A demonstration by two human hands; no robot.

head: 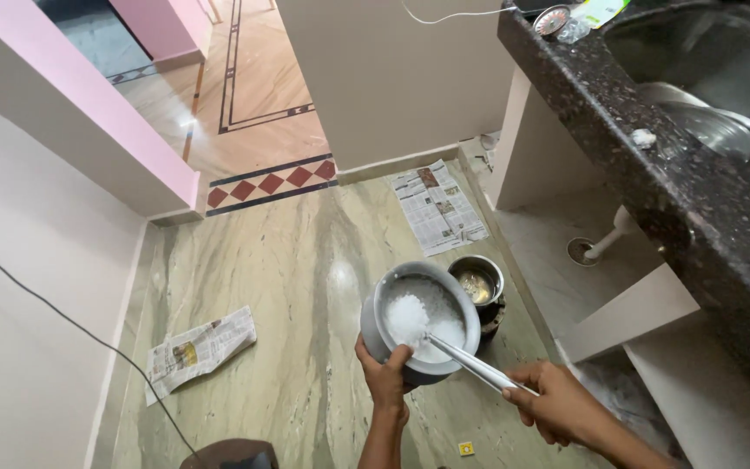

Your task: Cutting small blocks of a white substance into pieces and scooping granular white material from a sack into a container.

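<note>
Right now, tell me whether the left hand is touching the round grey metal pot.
Touching. The head view shows the left hand gripping the round grey metal pot at its near rim, fingers wrapped over the edge.

spoon [470,365]: bowl end buried in white rice, handle end inside right hand [557,404] | pot [423,321]: near wall behind left hand [385,375] | both forearms cut by bottom edge | small steel vessel [477,281]: contents too dim, perhaps liquid | sink [722,78]: cropped at right edge | dark round object [229,454]: cut off, unidentifiable
</note>
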